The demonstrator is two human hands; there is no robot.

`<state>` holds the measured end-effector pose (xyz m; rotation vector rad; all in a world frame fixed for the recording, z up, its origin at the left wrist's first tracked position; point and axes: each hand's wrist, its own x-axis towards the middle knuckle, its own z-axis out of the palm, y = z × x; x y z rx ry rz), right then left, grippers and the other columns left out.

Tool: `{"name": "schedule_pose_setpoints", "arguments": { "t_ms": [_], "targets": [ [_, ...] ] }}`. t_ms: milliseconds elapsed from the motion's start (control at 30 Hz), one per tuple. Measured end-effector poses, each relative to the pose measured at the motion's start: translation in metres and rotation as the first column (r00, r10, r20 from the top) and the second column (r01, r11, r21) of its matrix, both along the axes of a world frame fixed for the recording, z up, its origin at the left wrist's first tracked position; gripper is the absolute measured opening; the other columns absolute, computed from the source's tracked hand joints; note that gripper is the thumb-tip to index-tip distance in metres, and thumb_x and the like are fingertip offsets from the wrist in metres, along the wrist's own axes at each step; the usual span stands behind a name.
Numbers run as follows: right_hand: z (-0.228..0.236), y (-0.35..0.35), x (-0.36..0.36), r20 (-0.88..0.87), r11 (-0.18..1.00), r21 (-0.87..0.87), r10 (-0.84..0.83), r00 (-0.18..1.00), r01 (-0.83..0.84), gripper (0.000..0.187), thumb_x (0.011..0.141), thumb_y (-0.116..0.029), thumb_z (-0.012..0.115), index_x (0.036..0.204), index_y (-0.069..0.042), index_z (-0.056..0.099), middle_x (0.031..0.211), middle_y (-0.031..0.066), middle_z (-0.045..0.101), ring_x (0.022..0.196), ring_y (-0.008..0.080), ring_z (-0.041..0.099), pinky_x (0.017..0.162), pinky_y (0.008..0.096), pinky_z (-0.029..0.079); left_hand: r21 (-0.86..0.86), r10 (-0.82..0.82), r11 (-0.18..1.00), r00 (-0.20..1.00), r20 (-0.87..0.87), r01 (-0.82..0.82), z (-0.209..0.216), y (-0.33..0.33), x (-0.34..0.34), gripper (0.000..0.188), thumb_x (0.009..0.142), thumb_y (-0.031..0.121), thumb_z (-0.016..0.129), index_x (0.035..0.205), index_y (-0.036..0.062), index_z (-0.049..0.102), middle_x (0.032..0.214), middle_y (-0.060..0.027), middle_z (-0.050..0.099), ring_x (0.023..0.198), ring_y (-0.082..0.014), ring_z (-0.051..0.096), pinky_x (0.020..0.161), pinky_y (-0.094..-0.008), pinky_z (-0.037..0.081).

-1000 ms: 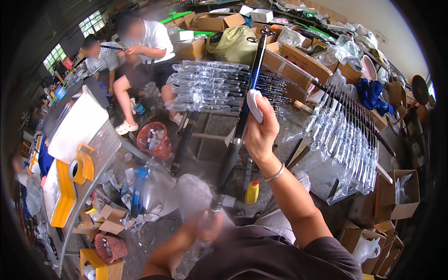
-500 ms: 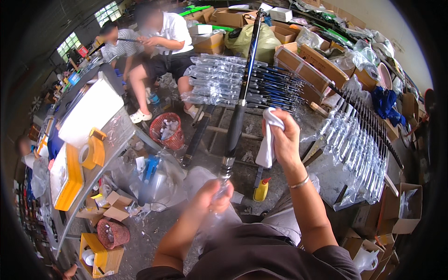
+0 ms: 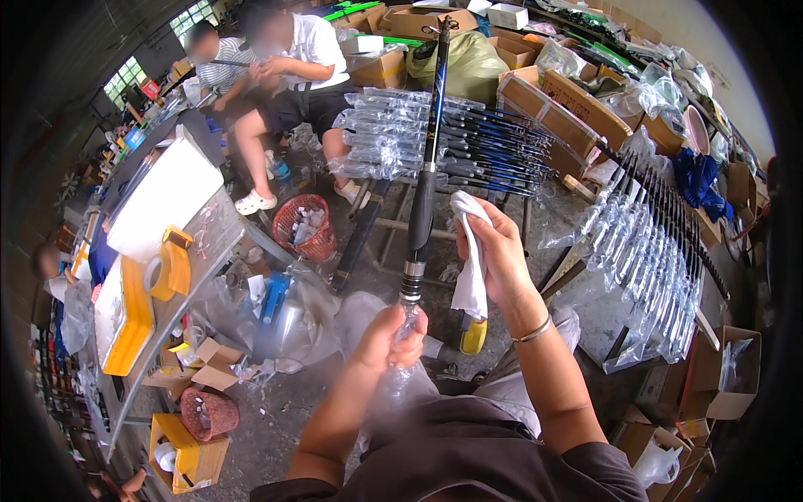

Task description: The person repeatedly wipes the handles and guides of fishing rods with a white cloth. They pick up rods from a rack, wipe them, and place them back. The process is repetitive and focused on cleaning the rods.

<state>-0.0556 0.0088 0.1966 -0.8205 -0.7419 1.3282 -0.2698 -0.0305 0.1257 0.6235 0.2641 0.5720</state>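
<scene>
My left hand (image 3: 389, 339) is closed round the lower end of a black and blue fishing rod (image 3: 422, 205), where a clear plastic sleeve (image 3: 400, 389) covers the handle. The rod points up and away from me, its tip with guides standing over the far boxes. In my right hand (image 3: 502, 259), a folded white cloth (image 3: 471, 272) is pinched between thumb and fingers, just right of the rod and apart from it. Beyond the rod, several plastic-wrapped fishing rods (image 3: 385, 138) lie side by side on a metal rack (image 3: 386, 227).
More wrapped rods (image 3: 640, 259) lie at the right. A red basket (image 3: 322, 244) and a yellow bottle (image 3: 473, 335) stand on the floor. Tape rolls (image 3: 159, 276) sit on the left table (image 3: 222, 238). Two people sit far left; one in a white shirt (image 3: 319, 50) holds a thin rod.
The rod has swung more upright, its tip moving left. My right hand with the cloth has shifted slightly left, and the cloth hangs differently. My left hand keeps its grip.
</scene>
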Motion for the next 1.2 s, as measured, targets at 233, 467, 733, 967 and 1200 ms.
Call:
{"name": "schedule_pose_setpoints", "arguments": {
  "t_ms": [233,467,733,967,1200],
  "targets": [
    [-0.013,-0.004,-0.008,-0.012,0.999,-0.032,0.001,1.000,-0.001,0.028,0.095,-0.009,0.048,0.120,0.000,0.052,0.074,-0.0016,0.055,0.059,0.0048,0.049,0.053,0.0185,0.041,-0.084,-0.064,0.993,0.974,0.217,0.084,-0.007,0.004,-0.001,0.049,0.095,0.049,0.044,0.092,0.0005,0.050,0.046,0.0036,0.030,0.032,-0.0062,0.025,0.033,-0.0252,0.025],
    [-0.011,-0.007,-0.011,0.026,0.998,0.057,-0.028,0.999,0.027,0.030,0.092,-0.014,0.058,0.118,0.000,0.055,0.075,-0.0031,0.055,0.062,0.0033,0.047,0.055,0.0181,0.039,-0.112,-0.042,0.991,0.972,0.232,0.070,-0.011,0.002,0.000,0.050,0.095,0.049,0.043,0.093,0.0001,0.050,0.046,0.0036,0.031,0.032,-0.0061,0.025,0.034,-0.0251,0.026],
    [-0.008,-0.008,-0.014,0.129,0.993,0.057,-0.114,0.985,0.107,0.030,0.089,-0.013,0.063,0.115,0.000,0.058,0.075,-0.0045,0.055,0.063,0.0022,0.046,0.056,0.0180,0.037,-0.035,0.090,0.995,0.996,0.014,-0.089,-0.010,-0.001,0.002,0.049,0.095,0.048,0.046,0.095,-0.0006,0.052,0.049,0.0024,0.034,0.035,-0.0069,0.027,0.035,-0.0249,0.026],
    [-0.004,-0.002,-0.016,0.317,0.967,0.215,-0.200,0.927,0.135,0.027,0.092,-0.007,0.056,0.117,0.002,0.059,0.084,-0.0023,0.058,0.071,0.0056,0.049,0.065,0.0191,0.040,0.060,0.131,0.990,0.984,-0.119,-0.124,-0.007,-0.005,0.004,0.050,0.091,0.053,0.050,0.092,0.0029,0.053,0.051,0.0030,0.036,0.036,-0.0069,0.029,0.036,-0.0248,0.026],
    [0.003,0.000,-0.017,0.548,0.856,0.501,-0.428,0.718,0.128,0.027,0.091,0.001,0.053,0.117,0.001,0.059,0.082,0.0013,0.053,0.072,0.0100,0.047,0.066,0.0223,0.040,0.123,0.154,0.983,0.974,-0.163,-0.135,-0.006,-0.008,0.005,0.051,0.089,0.055,0.052,0.091,0.0032,0.052,0.053,0.0028,0.038,0.037,-0.0066,0.030,0.037,-0.0241,0.026]
  ]
}}
